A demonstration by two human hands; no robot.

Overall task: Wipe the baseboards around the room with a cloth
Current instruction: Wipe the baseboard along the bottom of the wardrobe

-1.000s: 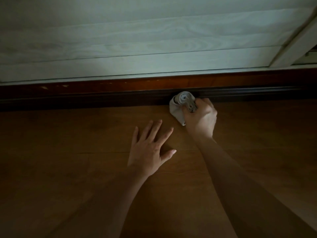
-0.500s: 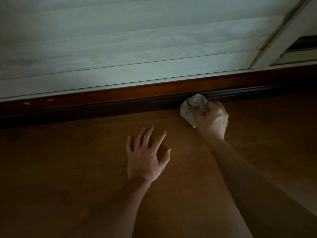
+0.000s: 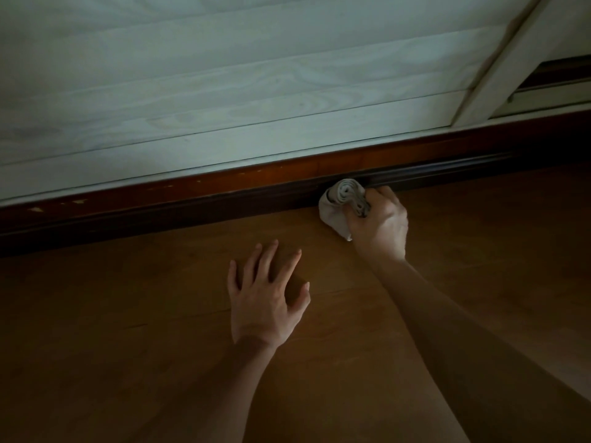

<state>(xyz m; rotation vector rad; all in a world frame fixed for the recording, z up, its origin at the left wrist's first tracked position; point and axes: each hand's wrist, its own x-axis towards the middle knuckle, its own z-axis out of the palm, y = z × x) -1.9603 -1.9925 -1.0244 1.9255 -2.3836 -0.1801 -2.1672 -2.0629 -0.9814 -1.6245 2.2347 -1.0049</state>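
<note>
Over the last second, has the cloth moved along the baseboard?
Yes. The cloth, gripped by the right hand, has slid rightward along the baseboard, away from the pale chips and nearer the white frame post.

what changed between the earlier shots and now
The right hand has slid the cloth rightward along the baseboard, closer to the white upright strip on the wall; most of that shift came early. Nothing was picked up or let go. The right hand still grips the bunched cloth against the baseboard, and the left hand stays spread flat on the floor.
</note>
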